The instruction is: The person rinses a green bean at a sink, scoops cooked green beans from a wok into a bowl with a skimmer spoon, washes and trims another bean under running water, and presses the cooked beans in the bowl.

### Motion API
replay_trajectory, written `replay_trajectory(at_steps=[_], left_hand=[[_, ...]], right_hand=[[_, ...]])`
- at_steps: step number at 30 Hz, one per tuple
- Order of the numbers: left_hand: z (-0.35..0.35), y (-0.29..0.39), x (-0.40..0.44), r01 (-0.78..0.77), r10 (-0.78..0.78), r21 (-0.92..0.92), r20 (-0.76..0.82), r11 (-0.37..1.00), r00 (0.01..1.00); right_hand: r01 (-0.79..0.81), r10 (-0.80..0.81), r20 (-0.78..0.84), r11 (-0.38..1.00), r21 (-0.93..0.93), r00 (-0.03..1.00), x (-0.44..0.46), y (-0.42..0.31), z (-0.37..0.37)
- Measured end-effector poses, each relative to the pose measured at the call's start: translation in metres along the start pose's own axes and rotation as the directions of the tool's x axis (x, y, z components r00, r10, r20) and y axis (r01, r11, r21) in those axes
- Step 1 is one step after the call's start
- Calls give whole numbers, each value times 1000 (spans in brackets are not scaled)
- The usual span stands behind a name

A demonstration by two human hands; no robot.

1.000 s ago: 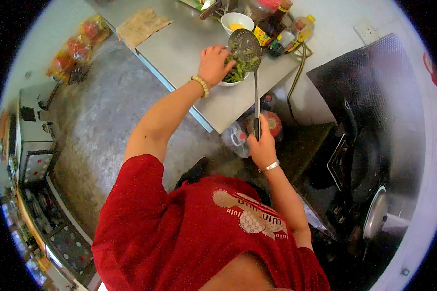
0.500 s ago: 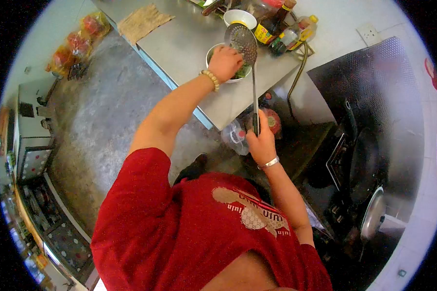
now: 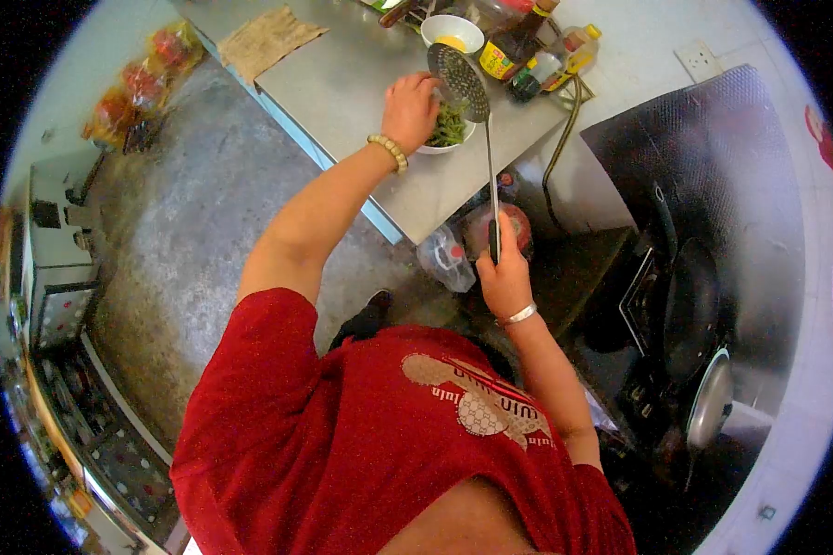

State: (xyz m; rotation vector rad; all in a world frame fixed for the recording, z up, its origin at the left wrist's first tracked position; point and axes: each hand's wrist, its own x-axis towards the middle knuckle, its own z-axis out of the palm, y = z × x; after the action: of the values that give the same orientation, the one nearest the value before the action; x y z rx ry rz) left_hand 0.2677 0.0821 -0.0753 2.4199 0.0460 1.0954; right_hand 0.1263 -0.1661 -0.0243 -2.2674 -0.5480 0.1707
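Note:
My right hand (image 3: 505, 282) is closed around the dark handle of a long metal skimmer (image 3: 459, 85). Its perforated head is tilted over the near side of a white bowl (image 3: 432, 150) on the counter. Cut green vegetables (image 3: 449, 128), which look like green beans, lie in that bowl. My left hand (image 3: 409, 113), with a beaded bracelet at the wrist, is at the left edge of the skimmer head, above the bowl's left side. Its fingers are bent, and the tips are partly hidden by the skimmer, so their grip is unclear.
Behind stands a second white bowl (image 3: 453, 35) with something yellow inside. Sauce bottles (image 3: 518, 51) crowd the counter's back right. Brown cardboard (image 3: 270, 42) lies on the metal counter (image 3: 333, 88). A dark wok (image 3: 692, 310) and a lid (image 3: 710, 400) are at the right.
My left hand has moved slightly left and up, uncovering more of the green vegetables. The skimmer head is more steeply tilted, still in my right hand.

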Motion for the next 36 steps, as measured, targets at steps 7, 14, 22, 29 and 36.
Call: replay_trajectory(at_steps=[7,14,22,29,36], left_hand=[[-1,-5,-5,-2,7,-72,75,997,997],[10,2,-8,-383,399,-124,152,915,904],[-23,-7,0,-298,248,99,342,949,906],[-8,4,22,-400,390,136,95,906,916],[-26,3,17,-268,148,82,661,960,735]], right_hand=[[14,-14,-34,1000,-7,999,-7,3,-3],[-145,143,27,979,145,989,-8,7,1],[-144,152,-20,962,230,988,-2,7,-4],[-286,235,164,809,513,958,-11,-21,-17],[-286,253,136,803,523,958,-8,-17,-9]])
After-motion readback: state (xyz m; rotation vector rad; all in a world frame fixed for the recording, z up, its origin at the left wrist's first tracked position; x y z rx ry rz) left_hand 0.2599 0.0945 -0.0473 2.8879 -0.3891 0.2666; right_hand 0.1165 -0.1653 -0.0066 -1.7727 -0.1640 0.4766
